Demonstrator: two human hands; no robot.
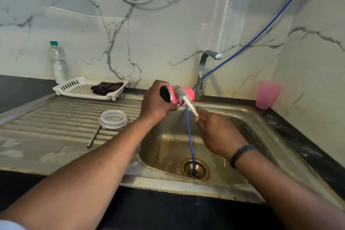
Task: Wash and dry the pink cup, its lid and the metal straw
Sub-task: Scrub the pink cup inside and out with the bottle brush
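Observation:
My left hand (155, 101) grips the pink cup (188, 93) on its side above the sink's left edge, its dark mouth turned towards me. My right hand (218, 132) holds the white handle of a bottle brush (187, 101), whose bristled head lies against the cup's outer wall. The clear lid (113, 118) rests on the draining board. The metal straw (94, 135) lies under the lid, running from the board's ridges towards me.
The steel sink (242, 117) has a drain (195, 168) with a blue hose (190, 140) running into it past the tap (202, 73). A white rack (74, 87) holds a dark cloth (107, 87). A water bottle (58, 61) and another pink cup (267, 94) stand at the back.

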